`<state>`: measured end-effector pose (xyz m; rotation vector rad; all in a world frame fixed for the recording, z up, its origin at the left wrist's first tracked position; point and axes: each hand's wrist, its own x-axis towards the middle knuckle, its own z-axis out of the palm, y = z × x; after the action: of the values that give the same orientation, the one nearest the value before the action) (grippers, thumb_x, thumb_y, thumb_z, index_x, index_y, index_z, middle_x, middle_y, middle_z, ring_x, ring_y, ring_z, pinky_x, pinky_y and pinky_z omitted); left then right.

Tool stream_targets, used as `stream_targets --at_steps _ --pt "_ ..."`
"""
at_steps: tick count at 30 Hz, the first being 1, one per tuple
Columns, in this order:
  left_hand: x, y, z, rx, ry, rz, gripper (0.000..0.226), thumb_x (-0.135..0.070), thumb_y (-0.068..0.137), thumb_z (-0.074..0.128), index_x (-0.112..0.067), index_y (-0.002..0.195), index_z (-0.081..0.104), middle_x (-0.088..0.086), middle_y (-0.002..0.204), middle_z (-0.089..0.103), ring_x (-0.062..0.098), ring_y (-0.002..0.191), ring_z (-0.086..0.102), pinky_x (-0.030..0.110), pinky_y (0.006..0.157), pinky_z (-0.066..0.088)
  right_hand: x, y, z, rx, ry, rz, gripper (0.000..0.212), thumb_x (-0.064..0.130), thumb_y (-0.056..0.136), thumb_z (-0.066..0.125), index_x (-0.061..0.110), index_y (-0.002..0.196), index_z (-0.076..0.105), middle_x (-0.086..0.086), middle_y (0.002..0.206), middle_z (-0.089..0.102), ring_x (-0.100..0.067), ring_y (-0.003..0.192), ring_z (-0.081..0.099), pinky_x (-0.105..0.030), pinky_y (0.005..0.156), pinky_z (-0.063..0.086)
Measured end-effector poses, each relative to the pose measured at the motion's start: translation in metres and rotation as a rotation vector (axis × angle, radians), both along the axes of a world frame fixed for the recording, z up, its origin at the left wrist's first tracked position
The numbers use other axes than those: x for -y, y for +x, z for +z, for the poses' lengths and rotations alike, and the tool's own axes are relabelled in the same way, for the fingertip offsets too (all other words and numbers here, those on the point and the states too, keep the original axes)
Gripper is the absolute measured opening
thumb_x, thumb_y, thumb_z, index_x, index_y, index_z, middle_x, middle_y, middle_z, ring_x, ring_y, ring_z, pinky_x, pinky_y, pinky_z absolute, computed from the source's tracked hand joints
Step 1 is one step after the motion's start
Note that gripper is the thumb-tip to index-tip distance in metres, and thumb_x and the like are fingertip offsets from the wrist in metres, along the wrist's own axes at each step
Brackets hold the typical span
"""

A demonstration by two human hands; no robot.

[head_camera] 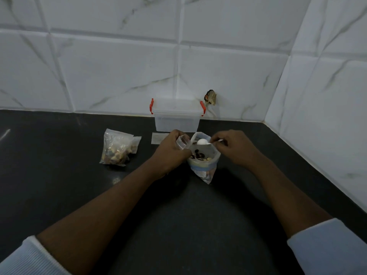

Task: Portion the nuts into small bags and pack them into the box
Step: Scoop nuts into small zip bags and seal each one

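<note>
Now, left hand (172,148) pinches bag (182,143), right hand (233,150) spoon (202,142)

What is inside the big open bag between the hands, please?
A few dark and pale nuts lie inside, with a white spoon at the mouth. Anything deeper is hidden by the bag wall.

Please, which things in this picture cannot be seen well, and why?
Head view only.
Inside of the box: frosted walls and lid hide it.
Handle of the spoon: the right hand covers it.
The small bag in the left hand: fingers hide most of it.
The dark thing on the wall: too small to identify.
</note>
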<state>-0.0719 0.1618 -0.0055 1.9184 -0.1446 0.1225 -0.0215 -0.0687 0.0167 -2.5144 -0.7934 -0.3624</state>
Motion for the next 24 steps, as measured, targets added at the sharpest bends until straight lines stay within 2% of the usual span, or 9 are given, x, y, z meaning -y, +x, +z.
stream_targets --at_steps 3,7,10,14,16,18,20,24 --pt "-0.0001 0.0006 0.0004 -0.011 0.006 0.007 0.038 -0.011 0.088 0.075 -0.031 0.112 0.053 -0.002 0.125 0.058 0.018 0.112 0.063 0.04 0.094 0.059 -0.005 0.0008 -0.0037 -0.063 -0.07 0.048 0.019 0.015 0.096 0.066 0.023 0.106 0.08 0.016 0.087 0.067 0.009 0.075 0.059 -0.008 0.066 0.038" --pt "0.0003 0.0004 0.0003 0.003 0.007 0.007 0.039 -0.012 0.088 0.075 -0.032 0.112 0.053 -0.005 0.122 0.058 0.016 0.107 0.064 0.034 0.087 0.06 -0.0011 -0.0005 0.0007 -0.108 0.038 0.043 0.014 0.014 0.091 0.067 0.022 0.091 0.079 0.01 0.087 0.073 0.001 0.078 0.064 -0.016 0.068 0.046" --pt "-0.0001 0.0007 0.0004 -0.001 0.014 0.007 0.039 -0.014 0.088 0.076 -0.032 0.114 0.053 -0.008 0.119 0.056 0.016 0.107 0.063 0.034 0.089 0.059 0.001 -0.0009 0.0039 -0.145 0.079 0.036 0.012 0.013 0.091 0.067 0.018 0.089 0.078 0.01 0.086 0.072 0.005 0.075 0.064 -0.016 0.066 0.044" --pt "0.0003 0.0011 -0.0011 0.005 0.02 0.011 0.038 -0.013 0.088 0.075 -0.032 0.112 0.053 -0.006 0.121 0.057 0.016 0.107 0.063 0.035 0.089 0.06 0.0007 -0.0009 0.0043 -0.29 0.182 0.032 0.013 0.007 0.092 0.066 0.012 0.091 0.078 0.005 0.083 0.077 0.002 0.071 0.069 -0.021 0.07 0.05" --pt "0.0 0.0011 -0.002 0.019 0.026 0.015 0.038 -0.012 0.088 0.075 -0.033 0.111 0.053 -0.006 0.121 0.057 0.015 0.105 0.063 0.034 0.087 0.06 -0.0015 -0.0024 0.0027 -0.398 0.303 0.018 0.012 0.003 0.094 0.064 0.005 0.095 0.076 -0.005 0.083 0.078 0.004 0.056 0.063 -0.014 0.059 0.046" --pt "-0.0002 0.001 -0.0019 0.017 0.025 0.009 0.038 -0.012 0.089 0.074 -0.035 0.109 0.052 -0.007 0.12 0.057 0.014 0.104 0.063 0.032 0.085 0.06 -0.0029 -0.0027 0.0004 -0.498 0.401 -0.016 0.012 0.003 0.095 0.064 0.002 0.097 0.075 -0.013 0.084 0.078 0.001 0.048 0.054 -0.017 0.051 0.041" --pt "-0.0006 0.0012 -0.0014 0.008 0.019 0.003 0.038 -0.012 0.089 0.074 -0.036 0.108 0.051 -0.008 0.12 0.056 0.015 0.106 0.063 0.032 0.085 0.06 -0.0015 0.0007 -0.0017 -0.563 0.457 -0.042 0.012 0.004 0.094 0.064 0.003 0.096 0.076 -0.013 0.082 0.077 -0.005 0.049 0.048 -0.023 0.05 0.037" --pt "-0.0006 0.0015 -0.0016 0.015 0.016 0.003 0.037 -0.013 0.089 0.075 -0.035 0.109 0.052 -0.009 0.118 0.056 0.013 0.105 0.062 0.031 0.086 0.058 0.0004 0.0018 -0.0013 -0.688 0.532 -0.056 0.013 0.005 0.094 0.065 0.0 0.098 0.076 -0.014 0.084 0.076 -0.007 0.049 0.042 -0.022 0.047 0.033"
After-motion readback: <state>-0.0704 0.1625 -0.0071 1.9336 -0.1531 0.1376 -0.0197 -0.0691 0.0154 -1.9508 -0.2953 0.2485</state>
